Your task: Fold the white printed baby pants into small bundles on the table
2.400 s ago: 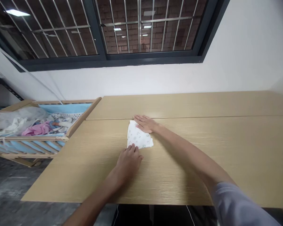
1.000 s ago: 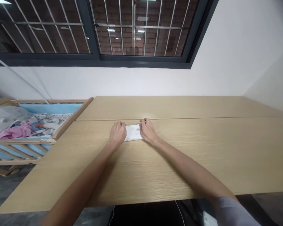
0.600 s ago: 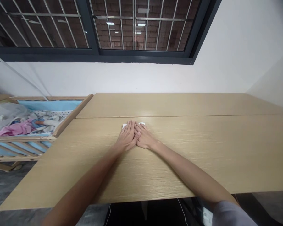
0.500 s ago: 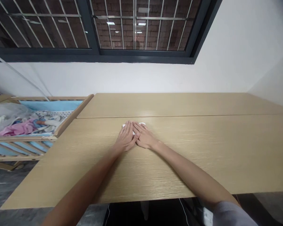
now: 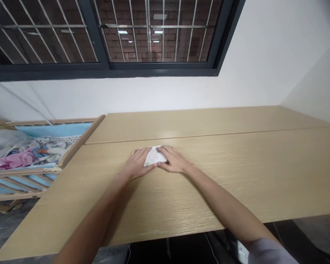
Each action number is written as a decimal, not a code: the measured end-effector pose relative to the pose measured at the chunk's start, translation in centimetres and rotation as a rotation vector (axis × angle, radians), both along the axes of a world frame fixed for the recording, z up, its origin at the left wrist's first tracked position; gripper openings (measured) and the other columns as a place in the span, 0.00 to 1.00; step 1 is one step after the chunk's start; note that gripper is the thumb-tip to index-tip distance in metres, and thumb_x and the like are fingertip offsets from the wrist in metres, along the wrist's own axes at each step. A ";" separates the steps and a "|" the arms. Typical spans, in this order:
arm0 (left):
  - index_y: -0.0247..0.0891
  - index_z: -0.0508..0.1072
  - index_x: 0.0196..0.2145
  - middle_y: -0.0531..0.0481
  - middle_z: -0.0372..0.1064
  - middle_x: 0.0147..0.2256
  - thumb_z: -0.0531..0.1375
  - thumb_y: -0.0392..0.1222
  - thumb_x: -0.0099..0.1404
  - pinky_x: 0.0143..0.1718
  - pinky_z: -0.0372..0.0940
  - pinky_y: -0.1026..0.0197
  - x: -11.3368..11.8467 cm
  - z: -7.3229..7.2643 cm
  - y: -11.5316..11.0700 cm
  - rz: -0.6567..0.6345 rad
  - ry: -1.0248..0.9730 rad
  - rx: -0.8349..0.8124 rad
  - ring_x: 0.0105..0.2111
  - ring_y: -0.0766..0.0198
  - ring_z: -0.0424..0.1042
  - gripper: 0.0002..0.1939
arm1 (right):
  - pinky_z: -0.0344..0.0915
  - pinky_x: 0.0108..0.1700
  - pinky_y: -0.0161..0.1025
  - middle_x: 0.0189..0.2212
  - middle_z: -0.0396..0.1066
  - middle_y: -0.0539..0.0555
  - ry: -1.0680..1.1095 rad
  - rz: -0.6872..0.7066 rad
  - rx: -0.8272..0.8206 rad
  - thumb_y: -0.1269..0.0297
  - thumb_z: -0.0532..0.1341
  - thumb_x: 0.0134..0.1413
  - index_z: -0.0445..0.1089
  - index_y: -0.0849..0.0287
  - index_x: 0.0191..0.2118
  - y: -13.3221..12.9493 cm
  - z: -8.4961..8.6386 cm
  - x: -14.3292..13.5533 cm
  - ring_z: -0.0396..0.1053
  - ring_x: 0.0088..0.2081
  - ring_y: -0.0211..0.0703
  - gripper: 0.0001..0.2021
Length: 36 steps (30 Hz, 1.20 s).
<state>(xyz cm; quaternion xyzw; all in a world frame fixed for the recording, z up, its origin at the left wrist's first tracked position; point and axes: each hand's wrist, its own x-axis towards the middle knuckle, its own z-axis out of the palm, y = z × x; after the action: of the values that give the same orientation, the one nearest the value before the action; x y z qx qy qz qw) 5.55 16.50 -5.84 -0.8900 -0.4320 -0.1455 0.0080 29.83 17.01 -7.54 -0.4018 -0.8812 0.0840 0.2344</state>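
A small white cloth (image 5: 154, 156) with faint printed marks lies on the wooden tabletop (image 5: 236, 165), slightly bunched between my hands. My left hand (image 5: 138, 163) grips its left side, fingers bent over the edge and thumb along the near side. On the opposite side my right hand (image 5: 173, 158) curls its fingers onto the cloth's right edge, its thumb reaching toward my left thumb. The cloth's outer edges are hidden under my fingers.
A seam (image 5: 181, 137) runs across the tabletop beyond my hands. To the left stands a wooden crib (image 5: 82, 141) holding rumpled bedding (image 5: 16, 157). A white wall (image 5: 143, 93) and a barred window (image 5: 159, 69) rise behind the table. White cables hang below the near edge.
My hands have gone from lying flat and close together over the cloth to holding its two sides, farther apart. More of the cloth shows between them. The view has shifted slightly.
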 end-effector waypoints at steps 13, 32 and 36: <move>0.39 0.75 0.51 0.36 0.68 0.57 0.52 0.41 0.70 0.60 0.57 0.39 0.0 0.9 0.2 0.095 -0.170 -0.010 0.58 0.44 0.65 0.17 | 0.56 0.61 0.56 0.49 0.73 0.59 0.405 -0.113 -0.021 0.65 0.57 0.59 0.66 0.57 0.52 1.6 -1.5 -0.5 0.68 0.54 0.54 0.16; 0.33 0.58 0.59 0.41 0.76 0.42 0.62 0.53 0.63 0.35 0.67 0.56 1.5 1.5 -2.5 0.271 -0.348 -0.610 0.38 0.52 0.77 0.33 | 0.70 0.52 0.51 0.52 0.69 0.61 0.805 -0.182 -0.418 0.58 0.66 0.54 0.61 0.55 0.52 1.8 -2.9 -1.7 0.72 0.49 0.48 0.22; 0.36 0.62 0.57 0.37 0.75 0.45 0.60 0.54 0.64 0.43 0.65 0.51 1.5 3.5 -2.3 0.325 -0.236 -0.490 0.46 0.44 0.75 0.29 | 0.68 0.56 0.53 0.54 0.69 0.63 0.707 -0.169 -0.349 0.58 0.62 0.59 0.62 0.56 0.55 1.6 -2.9 -1.8 0.70 0.55 0.51 0.20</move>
<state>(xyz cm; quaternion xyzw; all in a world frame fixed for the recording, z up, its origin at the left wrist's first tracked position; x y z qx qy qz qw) 7.04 14.17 -2.32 -0.7617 -0.5888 -0.1363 -0.2337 28.04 18.64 -10.44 -0.4529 -0.6826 0.3460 0.4575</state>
